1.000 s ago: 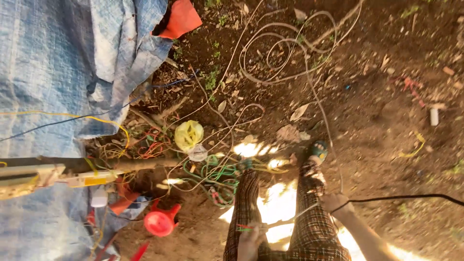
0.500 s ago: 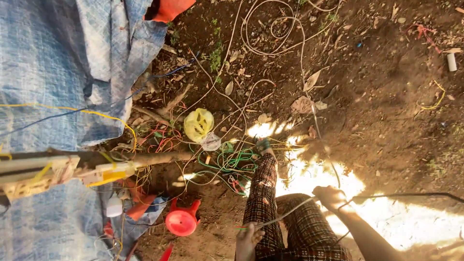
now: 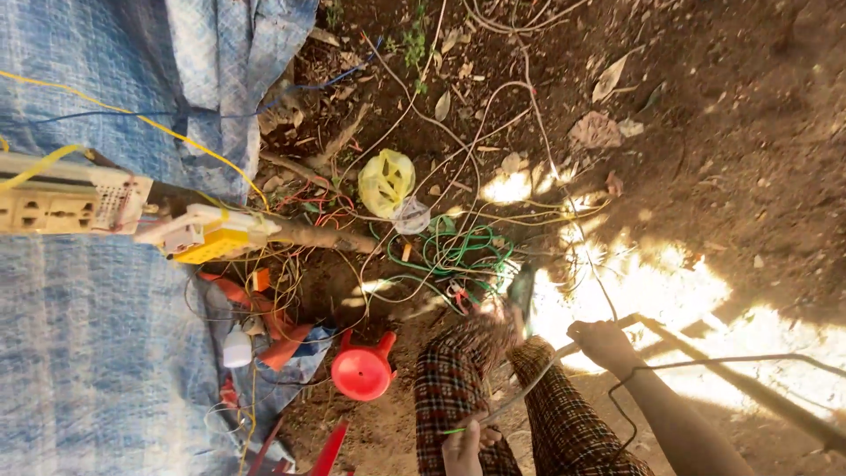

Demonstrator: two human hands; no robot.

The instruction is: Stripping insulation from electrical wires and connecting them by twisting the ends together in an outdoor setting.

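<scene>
My left hand is at the bottom edge, closed on the lower end of a thin pale wire. The wire runs up and right to my right hand, which is closed on it over the sunlit dirt. My plaid trouser legs lie beneath and between the hands. Just above them sits a tangle of green wire, with red and yellow strands around it.
A blue tarp covers the left side, with a pale socket strip and a yellow-and-white box on a stick. A red funnel, a yellow crumpled bag and a thin black wire lie nearby.
The view has dropped and closed in, so both hands show more fully. My right hand has slid higher along the pale wire, and my left hand now grips its lower end.
</scene>
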